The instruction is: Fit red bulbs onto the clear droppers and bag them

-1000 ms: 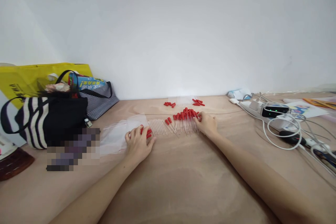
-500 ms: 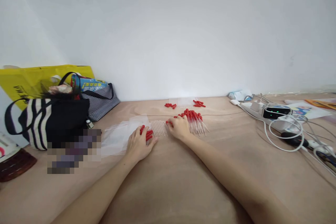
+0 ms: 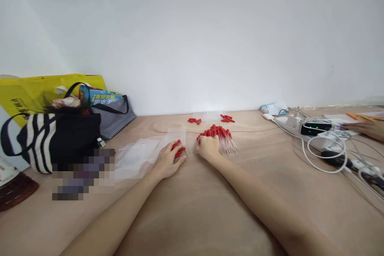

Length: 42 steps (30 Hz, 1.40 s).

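Note:
My left hand (image 3: pixel 168 161) is curled around several red pieces (image 3: pixel 180 152), its thumb apart on the near side. Between my two hands lies a row of thin, pale sticks (image 3: pixel 190 144). The fingertips of my right hand (image 3: pixel 208 146) are pinched together at the left edge of a fanned pile of red-ended white sticks (image 3: pixel 222 132). A bit of red shows at those fingertips; the rest is hidden. Just left of my left hand are overlapping clear plastic bags (image 3: pixel 135 158), one reaching behind its fingers.
At the wall lie two small red clusters (image 3: pixel 195 121) with clear plastic between them. Left stand a black bag (image 3: pixel 75 136), a striped bag (image 3: pixel 115 118) and a yellow bag (image 3: pixel 18 92). Right are a power strip (image 3: pixel 282 121), tangled white cables (image 3: pixel 309 156) and another person's hand (image 3: pixel 367 128).
My left hand has slid right with the red pieces, narrowing the gap to my right hand, which shifted slightly right. Another person's hand has come in at the right edge.

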{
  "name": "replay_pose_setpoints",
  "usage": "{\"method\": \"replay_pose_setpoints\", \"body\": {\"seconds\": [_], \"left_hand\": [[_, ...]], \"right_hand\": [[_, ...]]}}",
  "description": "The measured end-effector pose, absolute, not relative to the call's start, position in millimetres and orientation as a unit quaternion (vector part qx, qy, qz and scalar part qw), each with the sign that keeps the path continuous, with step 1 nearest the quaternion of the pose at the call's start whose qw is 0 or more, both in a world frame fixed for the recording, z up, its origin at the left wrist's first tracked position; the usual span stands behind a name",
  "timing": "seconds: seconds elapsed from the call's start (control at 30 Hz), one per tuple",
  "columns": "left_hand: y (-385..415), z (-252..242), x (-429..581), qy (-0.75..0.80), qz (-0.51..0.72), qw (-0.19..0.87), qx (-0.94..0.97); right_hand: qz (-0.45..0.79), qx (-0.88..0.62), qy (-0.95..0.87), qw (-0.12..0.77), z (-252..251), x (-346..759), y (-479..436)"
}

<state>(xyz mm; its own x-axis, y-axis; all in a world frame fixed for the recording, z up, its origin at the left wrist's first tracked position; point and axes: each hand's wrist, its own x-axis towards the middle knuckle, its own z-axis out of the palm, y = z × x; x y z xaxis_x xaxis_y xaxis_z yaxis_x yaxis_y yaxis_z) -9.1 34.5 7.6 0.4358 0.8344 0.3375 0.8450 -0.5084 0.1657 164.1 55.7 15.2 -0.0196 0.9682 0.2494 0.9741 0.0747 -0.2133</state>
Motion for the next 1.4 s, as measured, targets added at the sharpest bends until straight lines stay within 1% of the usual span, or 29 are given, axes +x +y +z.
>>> {"method": "replay_pose_setpoints", "body": {"seconds": [0.13,0.47,0.67,0.73,0.8,0.9,0.97,1.07,1.17,1.3,1.4], "left_hand": [[32,8,-6,-0.497,-0.192,0.017,-0.846],[27,2,-7,-0.621,-0.175,0.085,-0.759],[24,4,-6,-0.615,-0.187,0.13,-0.755],[24,4,-6,-0.599,-0.194,0.139,-0.765],[25,5,-5,-0.592,-0.197,0.138,-0.769],[28,7,-4,-0.597,-0.205,0.129,-0.764],[31,9,-2,-0.596,-0.213,0.112,-0.766],[34,12,1,-0.596,-0.222,0.086,-0.767],[35,12,4,-0.599,-0.234,0.083,-0.761],[35,12,3,-0.59,-0.275,0.073,-0.755],[32,13,1,-0.538,-0.318,0.055,-0.779]], "right_hand": [[0.005,-0.691,-0.705,0.157,21,161,55],[0.04,-0.71,-0.686,0.153,22,153,61],[0.044,-0.711,-0.681,0.171,24,162,59],[0.046,-0.704,-0.681,0.195,26,169,52],[0.045,-0.686,-0.686,0.238,24,179,42],[0.039,-0.619,-0.724,0.303,14,203,25],[0.042,-0.556,-0.759,0.338,5,220,14],[0.058,-0.507,-0.773,0.377,-6,244,2],[0.062,-0.486,-0.779,0.392,-14,257,-7],[0.032,-0.464,-0.797,0.385,-20,258,-12],[0.0,-0.454,-0.804,0.384,-21,253,-13]]}}
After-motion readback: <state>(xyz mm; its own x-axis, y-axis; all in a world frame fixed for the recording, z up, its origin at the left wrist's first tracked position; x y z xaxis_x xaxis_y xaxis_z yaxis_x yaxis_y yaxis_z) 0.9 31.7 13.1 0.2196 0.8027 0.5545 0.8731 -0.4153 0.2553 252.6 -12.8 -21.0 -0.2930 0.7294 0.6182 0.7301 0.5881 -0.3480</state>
